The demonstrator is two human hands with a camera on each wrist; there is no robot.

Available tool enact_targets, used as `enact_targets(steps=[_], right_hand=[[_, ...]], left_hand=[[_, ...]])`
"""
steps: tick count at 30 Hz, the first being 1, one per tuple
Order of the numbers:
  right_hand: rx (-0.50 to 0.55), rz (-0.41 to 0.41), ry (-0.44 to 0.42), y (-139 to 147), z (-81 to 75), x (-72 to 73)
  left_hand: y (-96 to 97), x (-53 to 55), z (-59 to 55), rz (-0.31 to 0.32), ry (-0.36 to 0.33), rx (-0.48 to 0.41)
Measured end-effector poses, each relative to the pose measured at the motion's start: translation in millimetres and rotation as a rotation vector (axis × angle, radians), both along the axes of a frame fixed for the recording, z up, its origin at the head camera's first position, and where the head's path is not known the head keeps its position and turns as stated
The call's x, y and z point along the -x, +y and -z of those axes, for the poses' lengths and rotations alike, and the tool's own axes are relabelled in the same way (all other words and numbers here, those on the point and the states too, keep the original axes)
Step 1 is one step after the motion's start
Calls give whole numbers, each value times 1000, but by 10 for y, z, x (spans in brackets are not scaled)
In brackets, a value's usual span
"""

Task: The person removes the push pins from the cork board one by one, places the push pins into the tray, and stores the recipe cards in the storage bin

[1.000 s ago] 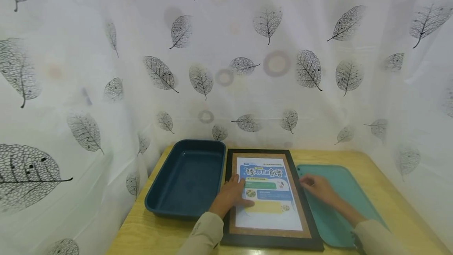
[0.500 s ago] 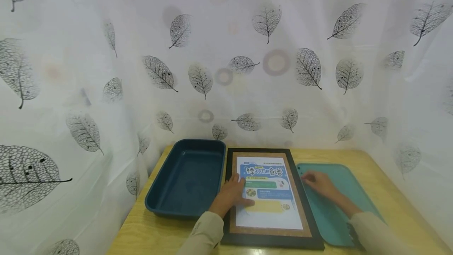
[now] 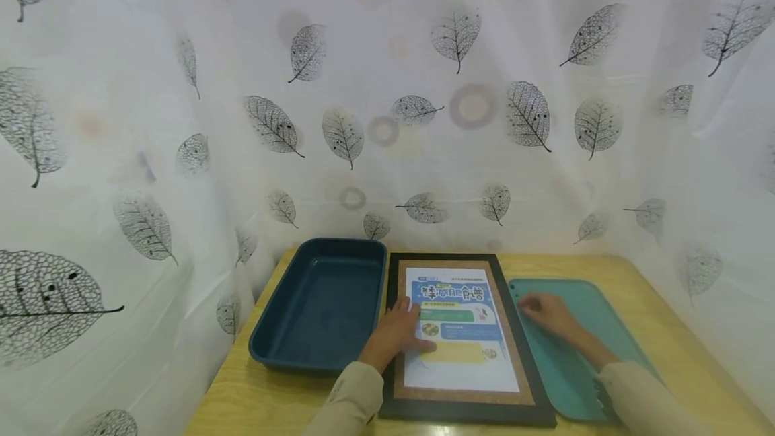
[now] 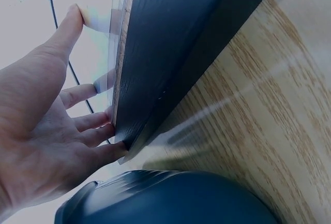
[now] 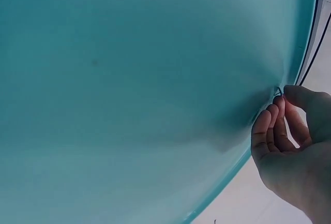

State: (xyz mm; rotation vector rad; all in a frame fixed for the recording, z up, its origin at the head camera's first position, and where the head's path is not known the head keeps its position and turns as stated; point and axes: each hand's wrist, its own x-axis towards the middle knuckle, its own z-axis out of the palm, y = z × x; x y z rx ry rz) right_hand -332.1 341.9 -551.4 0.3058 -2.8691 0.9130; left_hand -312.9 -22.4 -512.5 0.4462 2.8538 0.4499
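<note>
A printed paper sheet with blue lettering lies on a black-framed, cork-coloured board. My left hand rests on the sheet's left side, its fingers spread; in the left wrist view the fingertips meet the sheet and the frame's inner edge. On the right, my right hand is over the turquoise tray, near the board's right edge. Its thumb and fingertips pinch a small, thin dark thing by the tray's rim; what kind it is I cannot tell. Small dark specks show at the tray's far left corner.
A deep dark-blue tray stands directly left of the board. All of it rests on a light wooden table. A white curtain with leaf prints closes off the back and both sides.
My right hand has drawn slightly to the right, away from the board's edge and over the turquoise tray. The left hand stays in place on the sheet.
</note>
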Motion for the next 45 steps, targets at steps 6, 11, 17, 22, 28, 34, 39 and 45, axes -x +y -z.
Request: enact_targets(steps=[6,11,17,22,28,34,39,45], right_hand=[[-20,-11,53,-92,-81,-73],[-24,-12,36,-247,-134,-95],[-49,-52,12,-457,-163,-97],[-98,-102,-28,-559,-130,-132],[-142,-59,-42,-606,-109,-152],[-144,-65,-49,-666,-167,-184],[-154,-51,-56,-671,-168,-183],[-128,-45,-40,-625,-118,-162]], left_hand=[[8,6,26,-1,1,10],[10,12,37,0,-7,3],[9,17,20,7,5,5],[-1,2,19,13,8,-6],[-10,-17,77,-3,25,-91],[-5,-117,217,-81,108,-138],[20,-258,267,-154,166,-214],[31,-384,266,-221,206,-329]])
